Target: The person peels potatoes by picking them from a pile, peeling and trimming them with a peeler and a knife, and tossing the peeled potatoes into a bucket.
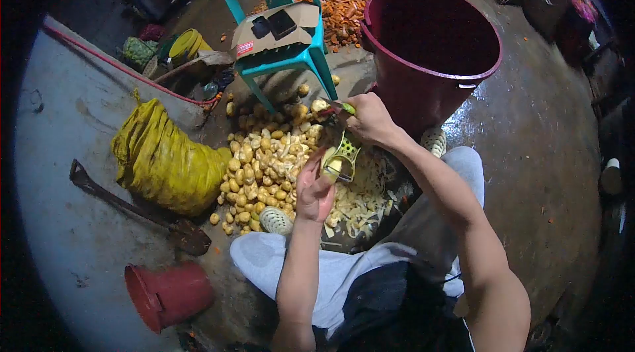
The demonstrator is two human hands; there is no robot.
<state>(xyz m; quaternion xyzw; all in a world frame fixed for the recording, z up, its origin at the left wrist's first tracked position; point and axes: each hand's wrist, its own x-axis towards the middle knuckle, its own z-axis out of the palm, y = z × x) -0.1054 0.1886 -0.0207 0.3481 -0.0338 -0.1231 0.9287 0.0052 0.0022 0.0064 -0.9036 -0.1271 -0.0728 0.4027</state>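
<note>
My left hand [315, 190] is closed round a pale, peeled-looking potato [333, 165]. My right hand [372, 119] is closed above it, its fist over a green peeler [348, 148] with a perforated body that lies against the potato. A dark strip with a bright green end [348, 108] sticks out left of the fist; I cannot tell whether it belongs to the peeler. Beyond both hands spreads a heap of potatoes [254, 180], many still brown-skinned. Pale peelings [360, 210] lie on the floor below the hands.
A large maroon bin [423, 97] stands at the right, near a teal chair [311, 61] bearing an open cardboard box [291, 34]. Orange pieces [344, 4] are heaped behind. Leftward are a yellow sack [165, 157], a shovel [132, 200] and a red bucket [175, 292].
</note>
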